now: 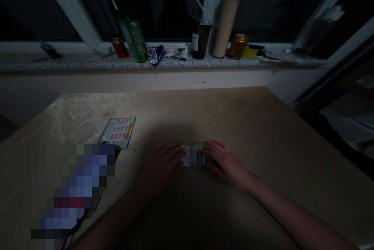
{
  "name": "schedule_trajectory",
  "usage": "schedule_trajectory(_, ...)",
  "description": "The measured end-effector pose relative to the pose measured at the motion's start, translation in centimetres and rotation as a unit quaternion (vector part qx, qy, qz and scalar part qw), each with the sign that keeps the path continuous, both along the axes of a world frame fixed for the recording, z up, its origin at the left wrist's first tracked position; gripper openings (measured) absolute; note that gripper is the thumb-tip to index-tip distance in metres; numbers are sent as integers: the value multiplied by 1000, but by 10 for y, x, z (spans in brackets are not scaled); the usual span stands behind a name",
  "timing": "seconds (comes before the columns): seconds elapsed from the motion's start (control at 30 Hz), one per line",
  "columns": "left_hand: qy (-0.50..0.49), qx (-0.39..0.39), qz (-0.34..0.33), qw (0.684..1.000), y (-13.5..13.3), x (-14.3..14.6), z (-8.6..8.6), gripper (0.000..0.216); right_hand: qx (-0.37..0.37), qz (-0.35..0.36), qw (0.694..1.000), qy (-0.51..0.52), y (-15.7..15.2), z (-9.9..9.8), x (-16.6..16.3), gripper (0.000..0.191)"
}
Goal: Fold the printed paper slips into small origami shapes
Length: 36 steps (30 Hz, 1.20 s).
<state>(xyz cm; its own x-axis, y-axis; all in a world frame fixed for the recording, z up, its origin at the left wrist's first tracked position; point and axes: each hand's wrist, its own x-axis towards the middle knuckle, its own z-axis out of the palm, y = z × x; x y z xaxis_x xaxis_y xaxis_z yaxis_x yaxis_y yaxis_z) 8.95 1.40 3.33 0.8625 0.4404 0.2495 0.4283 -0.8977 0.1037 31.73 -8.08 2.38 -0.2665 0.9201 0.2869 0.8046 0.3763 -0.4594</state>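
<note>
A small creased paper leaflet (193, 155), white and green with print, lies on the table between my hands. My left hand (165, 166) rests palm down, its stretched fingertips touching the leaflet's left edge. From the other side, my right hand (223, 161) lays its fingers over the right edge, with the thumb lower and apart from the fingers. Both hands look open and flat, pressing on the paper. The leaflet's outer edges are partly hidden under the fingertips, and the light is dim.
On the brown table (233, 113), a printed card (118, 131) lies left, beside a pixelated bluish object (78, 187). Along the granite windowsill (172, 63) stand a green bottle (136, 41), a dark cup with a straw (201, 41), a beige flask (226, 20) and a gold can (238, 46).
</note>
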Motion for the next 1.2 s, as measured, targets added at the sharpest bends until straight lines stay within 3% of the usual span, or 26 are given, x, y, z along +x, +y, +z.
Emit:
schedule_trajectory(0.4,45,34,-18,998,0,3,-5,38,25,-10,997,-78,2,-8,1,34)
schedule_trajectory(0.77,83,-72,-5,994,-21,-6,-14,70,-12,29,996,-77,2,-7,1,47)
schedule_trajectory(1.2,94,-121,-56,987,-25,-16,-18,74,-20,16,998,-63,5,-10,1,42)
